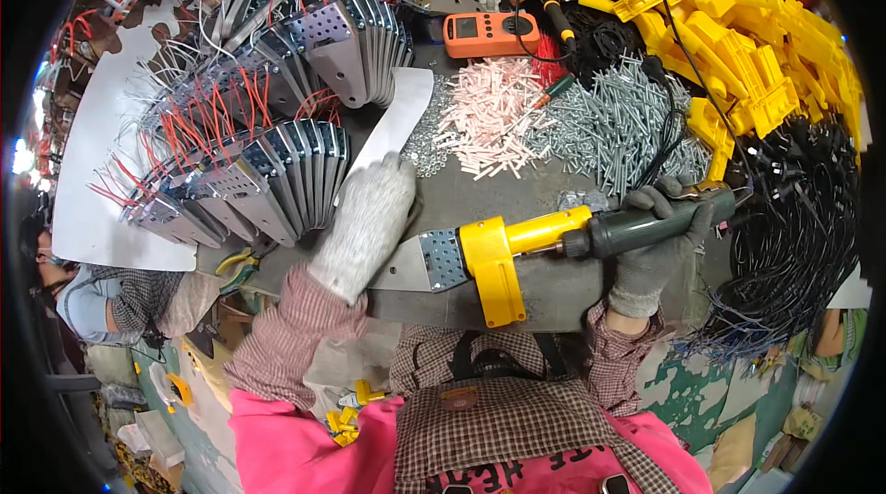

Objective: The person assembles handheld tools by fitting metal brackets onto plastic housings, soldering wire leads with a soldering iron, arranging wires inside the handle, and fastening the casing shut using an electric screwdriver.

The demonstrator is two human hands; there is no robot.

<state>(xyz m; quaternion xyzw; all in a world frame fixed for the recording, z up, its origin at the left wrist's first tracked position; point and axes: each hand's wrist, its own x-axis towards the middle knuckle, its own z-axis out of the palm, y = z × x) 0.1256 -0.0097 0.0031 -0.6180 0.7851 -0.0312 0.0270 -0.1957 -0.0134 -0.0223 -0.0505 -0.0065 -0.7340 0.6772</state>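
Note:
My right hand (pixel 660 226), in a grey glove, is wrapped round a dark green electric screwdriver (pixel 637 228) lying roughly level. Its nose points left, against or very near a yellow plastic part (pixel 494 268) joined to a grey metal plate (pixel 411 268) with a perforated end. In a whitish glove, my left hand (pixel 374 217) lies back up, left of that plate, its front end over the near end of a white strip (pixel 401 111). Its fingers are bent down out of sight, so what they hold, if anything, does not show. Small nuts (pixel 425 148) lie just beyond it.
Fanned metal plates with red wires (pixel 268 171) stand at left, pliers (pixel 242 268) near them. Beyond are pink sleeves (pixel 489 115), screws (pixel 614 115) and an orange meter (pixel 489 34). Yellow parts (pixel 720 23) and black cables (pixel 794 226) fill the right. Another person's sleeve (pixel 138 300) shows far left.

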